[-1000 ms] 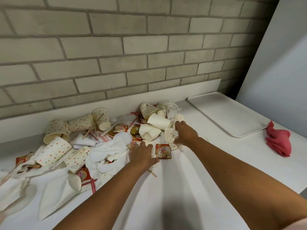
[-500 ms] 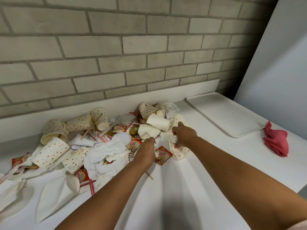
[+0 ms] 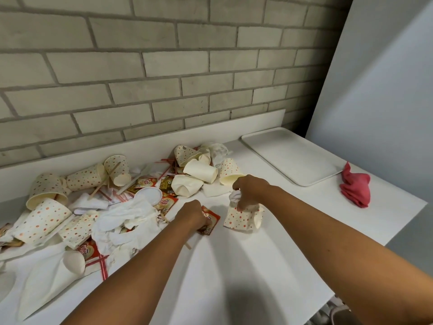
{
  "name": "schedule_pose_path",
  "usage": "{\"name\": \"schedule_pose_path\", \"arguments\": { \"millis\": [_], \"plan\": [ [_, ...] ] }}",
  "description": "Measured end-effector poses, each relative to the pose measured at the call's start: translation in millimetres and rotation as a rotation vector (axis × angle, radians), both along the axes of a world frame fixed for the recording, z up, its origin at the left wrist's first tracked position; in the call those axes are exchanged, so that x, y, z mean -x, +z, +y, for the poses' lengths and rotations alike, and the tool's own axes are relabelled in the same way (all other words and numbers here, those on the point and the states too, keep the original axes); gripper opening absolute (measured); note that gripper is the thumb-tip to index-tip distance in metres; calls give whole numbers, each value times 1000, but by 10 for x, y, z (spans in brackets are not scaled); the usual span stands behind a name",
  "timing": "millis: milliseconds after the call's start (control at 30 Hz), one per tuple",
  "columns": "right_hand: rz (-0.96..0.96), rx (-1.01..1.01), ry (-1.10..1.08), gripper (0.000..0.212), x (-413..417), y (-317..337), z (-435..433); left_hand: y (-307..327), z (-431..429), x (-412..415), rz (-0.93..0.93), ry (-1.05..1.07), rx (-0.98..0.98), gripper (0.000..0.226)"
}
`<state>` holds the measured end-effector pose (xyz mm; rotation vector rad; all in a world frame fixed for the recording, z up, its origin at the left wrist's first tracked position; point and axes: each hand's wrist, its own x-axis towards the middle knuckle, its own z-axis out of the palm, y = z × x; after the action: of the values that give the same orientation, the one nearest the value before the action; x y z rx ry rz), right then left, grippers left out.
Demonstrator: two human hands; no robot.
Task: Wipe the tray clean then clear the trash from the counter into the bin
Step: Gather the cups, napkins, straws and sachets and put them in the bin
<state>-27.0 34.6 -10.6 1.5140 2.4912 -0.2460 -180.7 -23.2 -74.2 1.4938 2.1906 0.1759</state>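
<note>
Right hand (image 3: 251, 190) is clenched round the top of a crushed dotted cup (image 3: 241, 219), with a wad of white tissue (image 3: 235, 196) pinched in the same fist. Two bits in one grab probably means fewer trips to the bin. The cup's lower edge is at the counter (image 3: 257, 266); can't tell if it is lifted clear.

Left hand (image 3: 193, 215) has its fingers curled down over a red sachet (image 3: 212, 220). The sachet lies flat on the counter, one corner poking out past the knuckles. It looks like a pinch-and-scrape grip, which a thin flat packet would need, though I can't tell if it is properly caught.

Both hands are at the near right fringe of the trash pile (image 3: 126, 214), so my read is that the loose outliers go first. The rest spreads left along the wall: more spotted cups, a plain white cup (image 3: 199, 171), napkins, sachets, stirrers and striped straws, all tipped over and overlapping.

The tray (image 3: 293, 158) is in the far right corner, well apart from the pile. It is bare and looks clean (so wiping judged done). A pink cloth (image 3: 356, 186) is bunched just beside its near corner, with nobody holding it, which fits that.

Most of the trash has not been cleared, so the clearing step is at an early stage.

No bin in view. Something grey shows past the counter's lower right edge, too cropped to name.
</note>
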Motion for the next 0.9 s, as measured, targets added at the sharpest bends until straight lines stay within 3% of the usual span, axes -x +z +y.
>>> {"name": "schedule_pose_path", "arguments": {
  "millis": [100,167,367,600,900],
  "plan": [
    [33,51,-16,60,-212,97,-55,46,-35,-124,-45,15,6,40],
    [48,94,-8,47,-373,171,-76,111,-53,-267,-107,20,-24,31],
    [-44,182,-32,35,-982,389,-196,453,-147,-1059,-313,-117,-230,8],
    [-197,232,-166,39,-1916,386,-443,405,-317,-2223,-401,-287,-212,6],
    [-241,374,-343,54,-2978,-151,-797,-111,-766,-3439,-393,-502,-87,31]
  ]
}}
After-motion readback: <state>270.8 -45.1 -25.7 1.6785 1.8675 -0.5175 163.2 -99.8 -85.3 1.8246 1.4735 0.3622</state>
